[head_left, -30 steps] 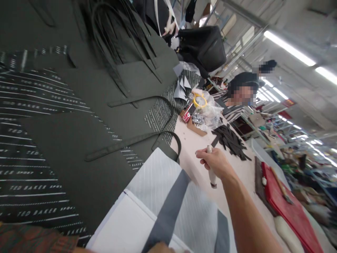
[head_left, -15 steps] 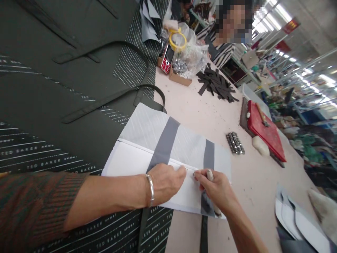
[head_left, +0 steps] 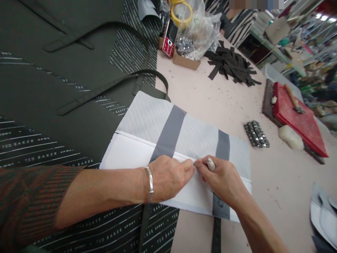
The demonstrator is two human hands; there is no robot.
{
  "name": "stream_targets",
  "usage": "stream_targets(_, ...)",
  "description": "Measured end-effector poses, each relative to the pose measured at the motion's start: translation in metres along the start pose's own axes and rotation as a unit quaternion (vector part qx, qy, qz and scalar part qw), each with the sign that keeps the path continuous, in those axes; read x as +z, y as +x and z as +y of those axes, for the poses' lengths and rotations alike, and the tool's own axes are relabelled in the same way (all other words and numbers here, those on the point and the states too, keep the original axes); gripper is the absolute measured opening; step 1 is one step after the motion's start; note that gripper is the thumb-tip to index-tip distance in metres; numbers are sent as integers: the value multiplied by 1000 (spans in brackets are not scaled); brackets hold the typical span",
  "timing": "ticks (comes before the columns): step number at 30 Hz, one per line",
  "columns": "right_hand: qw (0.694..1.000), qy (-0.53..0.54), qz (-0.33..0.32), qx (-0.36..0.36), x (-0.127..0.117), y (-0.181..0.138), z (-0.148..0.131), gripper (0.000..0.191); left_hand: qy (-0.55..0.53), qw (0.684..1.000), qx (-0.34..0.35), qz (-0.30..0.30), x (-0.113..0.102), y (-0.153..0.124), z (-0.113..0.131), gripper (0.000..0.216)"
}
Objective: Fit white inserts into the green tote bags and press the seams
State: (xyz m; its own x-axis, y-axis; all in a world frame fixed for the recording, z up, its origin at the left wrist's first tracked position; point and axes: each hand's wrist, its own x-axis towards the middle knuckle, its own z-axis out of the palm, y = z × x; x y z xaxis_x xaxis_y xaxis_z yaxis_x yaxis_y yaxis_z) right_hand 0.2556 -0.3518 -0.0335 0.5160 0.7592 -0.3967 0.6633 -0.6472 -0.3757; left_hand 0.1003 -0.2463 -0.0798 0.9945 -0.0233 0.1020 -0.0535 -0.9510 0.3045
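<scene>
A grey-and-white bag panel (head_left: pixel 134 147) with two dark grey bands (head_left: pixel 170 128) lies across the fabric and the table. My left hand (head_left: pixel 171 179), wearing a silver bangle (head_left: pixel 150 184), rests on the panel. Its fingers are pinched together, and whatever is between them is hidden. Close to its fingertips, my right hand (head_left: pixel 221 175) pinches a tiny metal piece (head_left: pixel 195 163) between thumb and forefinger. A white-wrapped stick (head_left: pixel 210 164) is also tucked in that hand, its end poking out above the fingers.
Dark printed bag pieces with straps (head_left: pixel 113 88) cover the left. Behind are a small cardboard box (head_left: pixel 186 62) of metal bits, yellow tape (head_left: pixel 181 14) and black strips (head_left: pixel 231 66). Metal fasteners (head_left: pixel 256 133) and a hammer (head_left: pixel 293 98) on a red slab (head_left: pixel 302 123) sit at right.
My right hand's fingertips have come in against my left hand's, closing the gap between them. The view has tilted down, and things on the table's right appear shifted rightward.
</scene>
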Motion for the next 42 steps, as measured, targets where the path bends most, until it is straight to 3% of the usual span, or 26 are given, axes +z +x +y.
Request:
stream_targets(4, 999, -36, -21, -14, -5, 5, 0, 27, -10, 1000, -6, -10, -4, 0, 1, 24)
stream_targets(8, 989, -97, -64, -86, -13, 13, 0, 25, -11, 1000, -12, -9, -4, -1, 1, 34)
stream_targets(13, 942, -281, -91, -161, -18, 22, -12, 17, -12, 1000, -13, -12, -2, 0, 1, 35)
stream_targets(17, 924, -326, -82, -179, -17, 26, -17, 15, -11, 1000, -13, -19, -2, 0, 1, 34)
stream_targets(22, 962, -210, -66, -162, -14, 31, -3, 10, 5, 1000, -23, -19, -2, 0, 3, 35)
stream_targets(25, 990, -60, -58, -115, -19, 23, 5, 14, 16, 999, -28, -17, -2, -1, 3, 36)
stream_targets(27, 995, 77, -5, -64, -25, 11, 7, 15, 21, 999, -22, -23, -4, -1, 3, 35)
stream_targets(29, 953, 275, 118, -44, -31, -3, 7, 17, 20, 999, -11, -29, -6, 0, 2, 35)
stream_targets(30, 905, 383, 183, -46, -32, -10, 6, 17, 19, 999, -7, -30, -6, 0, 1, 35)
stream_targets(32, 779, 563, 271, -55, -32, -18, 8, 13, 21, 999, -2, -29, -6, 1, 1, 36)
stream_targets(34, 669, 677, 303, -46, -25, -16, 13, 9, 31, 999, 1, -24, -6, 1, 2, 37)
stream_targets(36, 586, 751, 305, -21, -12, -6, 23, 14, 41, 999, 0, -15, -5, 1, 3, 36)
stream_targets(37, 555, 777, 296, -9, -5, 1, 28, 16, 45, 999, -1, -11, -4, 1, 3, 35)
stream_targets(39, 522, 808, 274, 2, 8, 14, 38, 17, 54, 999, -1, -6, -4, 0, 3, 34)
stream_targets(42, 517, 816, 258, -6, 20, 25, 45, 16, 61, 998, 3, -11, -6, 0, 3, 34)
